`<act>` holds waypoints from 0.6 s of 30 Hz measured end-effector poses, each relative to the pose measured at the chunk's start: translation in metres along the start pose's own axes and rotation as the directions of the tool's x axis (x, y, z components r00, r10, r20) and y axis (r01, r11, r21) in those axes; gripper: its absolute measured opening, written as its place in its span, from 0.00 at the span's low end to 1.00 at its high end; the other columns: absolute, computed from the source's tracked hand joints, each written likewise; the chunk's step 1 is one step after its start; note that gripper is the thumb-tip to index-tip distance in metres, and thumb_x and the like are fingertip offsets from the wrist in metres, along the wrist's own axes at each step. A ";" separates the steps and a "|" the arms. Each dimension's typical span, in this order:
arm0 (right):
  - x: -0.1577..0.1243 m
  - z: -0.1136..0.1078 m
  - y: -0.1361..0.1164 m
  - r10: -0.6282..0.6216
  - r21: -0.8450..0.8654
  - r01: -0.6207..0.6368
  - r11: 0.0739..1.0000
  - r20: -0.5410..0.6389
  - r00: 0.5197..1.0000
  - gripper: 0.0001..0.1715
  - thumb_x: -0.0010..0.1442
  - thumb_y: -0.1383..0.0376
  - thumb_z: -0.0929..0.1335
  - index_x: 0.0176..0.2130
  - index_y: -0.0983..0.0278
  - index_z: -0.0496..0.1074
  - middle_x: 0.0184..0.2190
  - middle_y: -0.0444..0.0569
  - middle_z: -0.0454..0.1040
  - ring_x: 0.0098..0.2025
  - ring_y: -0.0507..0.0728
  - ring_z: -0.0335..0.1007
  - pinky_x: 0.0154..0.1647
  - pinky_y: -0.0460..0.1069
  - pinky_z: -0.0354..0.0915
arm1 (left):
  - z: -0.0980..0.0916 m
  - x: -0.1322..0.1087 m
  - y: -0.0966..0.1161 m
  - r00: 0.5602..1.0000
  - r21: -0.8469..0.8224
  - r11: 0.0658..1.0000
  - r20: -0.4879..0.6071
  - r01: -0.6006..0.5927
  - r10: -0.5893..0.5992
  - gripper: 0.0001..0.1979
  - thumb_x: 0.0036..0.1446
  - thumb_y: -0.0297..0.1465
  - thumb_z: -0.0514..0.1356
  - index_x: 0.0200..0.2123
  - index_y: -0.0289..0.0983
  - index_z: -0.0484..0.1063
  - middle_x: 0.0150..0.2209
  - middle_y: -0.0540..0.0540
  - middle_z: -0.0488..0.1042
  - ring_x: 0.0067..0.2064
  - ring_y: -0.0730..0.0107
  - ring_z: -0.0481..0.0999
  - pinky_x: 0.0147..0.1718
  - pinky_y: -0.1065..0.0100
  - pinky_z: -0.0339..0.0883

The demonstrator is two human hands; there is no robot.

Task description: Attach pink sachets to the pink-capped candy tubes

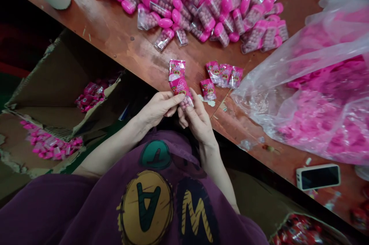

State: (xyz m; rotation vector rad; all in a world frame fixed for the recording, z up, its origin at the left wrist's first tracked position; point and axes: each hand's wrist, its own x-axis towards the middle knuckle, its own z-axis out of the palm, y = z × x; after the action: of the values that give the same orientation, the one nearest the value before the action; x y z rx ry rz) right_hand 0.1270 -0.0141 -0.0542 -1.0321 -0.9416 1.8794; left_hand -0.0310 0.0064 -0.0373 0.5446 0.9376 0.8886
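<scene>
My left hand and my right hand are both closed on one small clear bottle with a pink printed label sleeve, held at the table's edge just above my lap. A second sleeve lies right beyond it on the wood. A loose sleeve and a row of three more lie on the table just past my fingers. Farther back is a heap of clear bottles with pink caps, filled with small pink balls.
A big clear plastic bag of pink parts fills the right side of the brown wooden table. A phone lies near the right edge. An open cardboard box with labelled bottles stands at the left, below the table.
</scene>
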 end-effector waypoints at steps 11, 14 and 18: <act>0.005 -0.027 -0.042 -0.269 -0.417 0.140 0.898 -0.267 0.926 0.38 0.71 0.52 0.66 0.73 0.53 0.52 0.29 0.39 0.72 0.20 0.49 0.59 0.23 0.47 0.59 | 0.017 0.006 0.006 1.000 0.115 0.993 -0.001 -0.031 0.031 0.22 0.61 0.48 0.66 0.38 0.33 0.80 0.29 0.46 0.79 0.18 0.82 0.64 0.17 0.74 0.51; 0.014 -0.036 -0.061 -0.499 -0.810 0.044 0.585 -0.317 0.807 0.47 0.70 0.53 0.68 0.77 0.61 0.44 0.23 0.39 0.70 0.22 0.53 0.62 0.28 0.50 0.62 | 0.008 0.008 0.013 0.980 0.140 0.986 -0.164 -0.092 0.115 0.22 0.59 0.48 0.67 0.37 0.32 0.81 0.35 0.42 0.83 0.17 0.84 0.63 0.16 0.73 0.49; 0.044 -0.011 -0.056 -0.463 -0.999 0.022 0.029 0.006 0.886 0.33 0.71 0.58 0.65 0.70 0.65 0.62 0.44 0.59 0.78 0.41 0.62 0.73 0.41 0.56 0.69 | -0.010 0.013 0.015 0.922 0.097 0.984 -0.345 -0.150 0.175 0.21 0.58 0.47 0.69 0.33 0.33 0.81 0.28 0.45 0.79 0.16 0.84 0.61 0.16 0.74 0.45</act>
State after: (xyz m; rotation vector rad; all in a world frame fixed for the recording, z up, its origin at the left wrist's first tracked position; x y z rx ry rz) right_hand 0.1356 0.0506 -0.0238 -1.6966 -2.1522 0.3728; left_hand -0.0419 0.0253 -0.0374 0.5373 1.2662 1.1317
